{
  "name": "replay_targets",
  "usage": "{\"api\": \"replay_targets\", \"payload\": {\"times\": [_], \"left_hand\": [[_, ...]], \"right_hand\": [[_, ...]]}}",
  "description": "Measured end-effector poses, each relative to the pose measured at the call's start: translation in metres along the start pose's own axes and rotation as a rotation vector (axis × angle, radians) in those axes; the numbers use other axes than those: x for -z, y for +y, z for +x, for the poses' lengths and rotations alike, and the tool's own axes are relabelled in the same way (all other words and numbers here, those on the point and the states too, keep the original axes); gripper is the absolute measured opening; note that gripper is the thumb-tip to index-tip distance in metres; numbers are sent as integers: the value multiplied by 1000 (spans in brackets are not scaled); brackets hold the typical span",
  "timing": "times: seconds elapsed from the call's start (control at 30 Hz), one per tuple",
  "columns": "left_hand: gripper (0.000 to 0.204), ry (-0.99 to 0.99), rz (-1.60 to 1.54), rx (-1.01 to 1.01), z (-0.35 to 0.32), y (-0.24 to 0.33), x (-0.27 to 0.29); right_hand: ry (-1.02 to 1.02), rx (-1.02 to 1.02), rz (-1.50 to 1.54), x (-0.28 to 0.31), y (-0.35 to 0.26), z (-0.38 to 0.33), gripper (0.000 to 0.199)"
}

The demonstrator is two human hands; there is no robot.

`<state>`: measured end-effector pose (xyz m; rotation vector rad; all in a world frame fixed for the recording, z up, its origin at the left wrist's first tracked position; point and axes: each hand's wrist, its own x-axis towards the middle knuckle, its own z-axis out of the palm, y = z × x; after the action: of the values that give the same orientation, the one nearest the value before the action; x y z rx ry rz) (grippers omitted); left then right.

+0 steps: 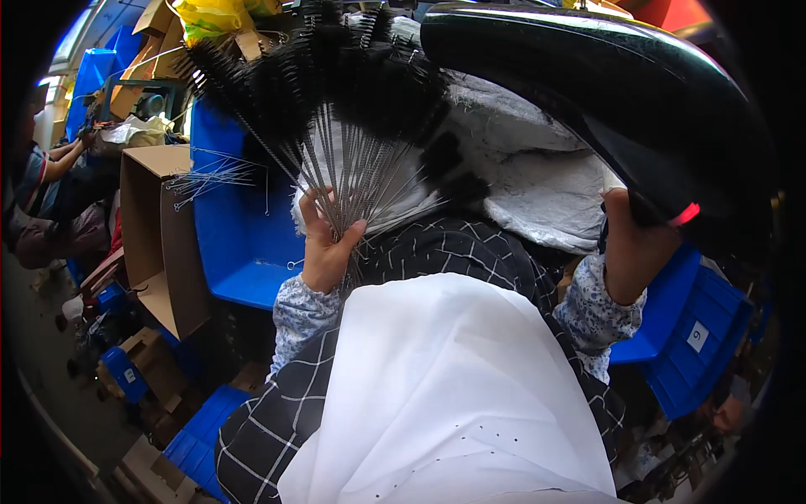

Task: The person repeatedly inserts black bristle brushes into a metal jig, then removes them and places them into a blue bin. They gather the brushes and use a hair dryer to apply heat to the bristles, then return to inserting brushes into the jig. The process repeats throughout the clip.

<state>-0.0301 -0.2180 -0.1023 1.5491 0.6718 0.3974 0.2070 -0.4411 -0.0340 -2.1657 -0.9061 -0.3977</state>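
Observation:
A fanned bundle of twisted-wire brushes [357,160] with black bristles stands up from my left hand [326,252]. Its fingers and thumb are wrapped round the wire handles, and the bristle heads spread out at the far side. My right hand [635,245] is raised at the right, under the edge of a large glossy black curved object [638,109]. That object covers most of its fingers, so I cannot see whether they hold anything. White woven sacking [529,193] lies between the hands, with a few dark brush heads [457,172] resting by it.
At the left stand a blue bin [243,260], with more thin wire handles [214,178] over its rim, and an open cardboard box [180,294]. Blue crates [701,344] stand at the right. Another person's arm [65,164] shows at the far left.

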Motion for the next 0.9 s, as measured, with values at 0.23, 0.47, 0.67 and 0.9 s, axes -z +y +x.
{"api": "replay_targets", "payload": {"times": [0.23,0.47,0.67,0.9], "left_hand": [[61,60,92,35,-2,-6,-4],[61,23,224,-8,-2,-5,-8],[55,51,253,-39,0,2,-11],[51,68,203,-26,2,5,-15]], "right_hand": [[42,-497,392,13,-4,6,28],[22,-250,225,18,1,14,32],[54,-264,417,7,-3,16,33],[25,-126,211,3,-7,18,24]]}}
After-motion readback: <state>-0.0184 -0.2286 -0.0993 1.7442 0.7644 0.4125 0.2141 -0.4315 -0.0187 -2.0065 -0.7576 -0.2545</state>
